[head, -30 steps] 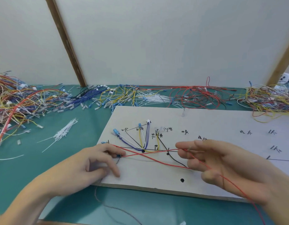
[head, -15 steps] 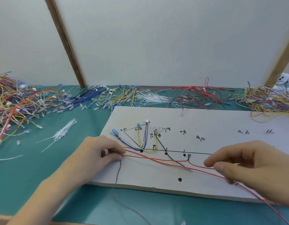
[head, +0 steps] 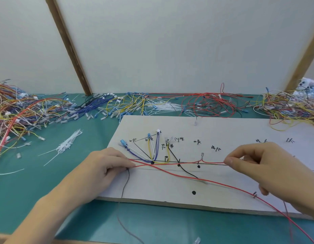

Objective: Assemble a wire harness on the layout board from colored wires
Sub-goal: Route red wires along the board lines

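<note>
Left hand [head: 107, 166] and right hand [head: 258, 162] pinching red wire [head: 170, 163], stretching it nine-to-three across layout board [head: 223, 199]; most pegs awaiting wires.

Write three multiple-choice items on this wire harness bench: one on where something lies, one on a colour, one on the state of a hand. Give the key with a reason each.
1. Where does the loose bunch of white cable ties lie?
A. on the layout board
B. on the green mat left of the board
C. in the right hand

2. What colour is the wire stretched between both hands?
A. red
B. green
C. white

3. What is the right hand doing?
A. lying flat and open
B. pinching the wire
C. gripping a tool

Key: 1 B, the ties sit on the mat beside the layout board; 2 A, a red strand runs from the left hand rightwards; 3 B, thumb and finger close on the strand.
</note>
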